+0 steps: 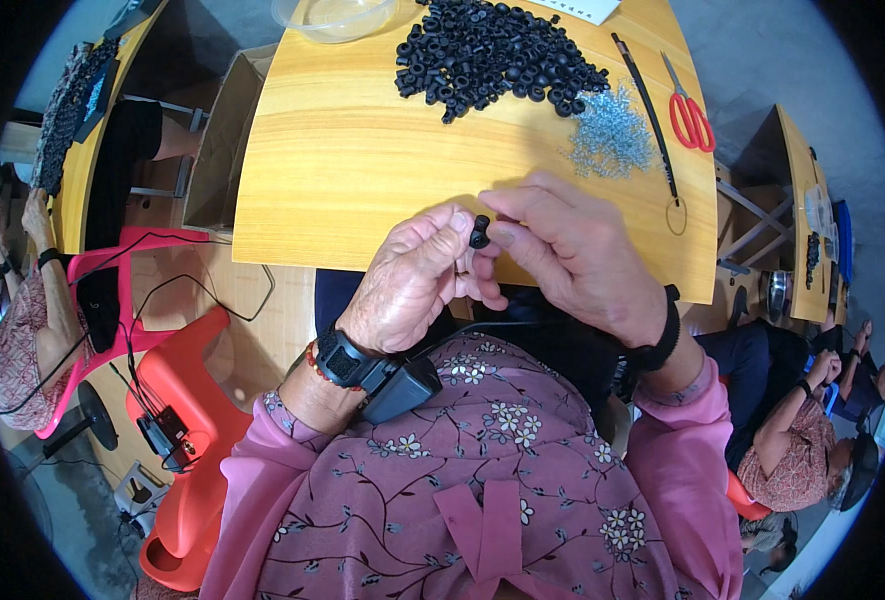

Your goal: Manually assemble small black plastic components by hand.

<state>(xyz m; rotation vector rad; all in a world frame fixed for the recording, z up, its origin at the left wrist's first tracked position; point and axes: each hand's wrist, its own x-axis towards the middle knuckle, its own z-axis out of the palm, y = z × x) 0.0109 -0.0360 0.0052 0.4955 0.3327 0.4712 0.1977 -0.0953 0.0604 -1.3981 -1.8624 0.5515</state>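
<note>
Head view, at the near edge of the table: both hands meet just above the wooden table (362,170), with a small black rubber ring (479,232) between them.
Ring position: it sits at the tips of both hands, in front of the person's chest and over the table's near rim, well apart from the stock farther back.
Left hand (407,285): curled closed, thumb and forefinger pinching the ring from its left side; a black watch on the wrist.
Right hand (577,250): fingers bent inward, thumb and forefinger tips touching the ring from its right side; a black band on the wrist.
Which hand is nearer: both touch it; the left seems to carry it, the right only meets it at the fingertips.
Ring axis: too small to tell which way its hole faces.
Behind the hands: a heap of black rings (492,55), a pile of small metal clips (612,135) to its right, and red-handled scissors (690,115) near the right edge.
</note>
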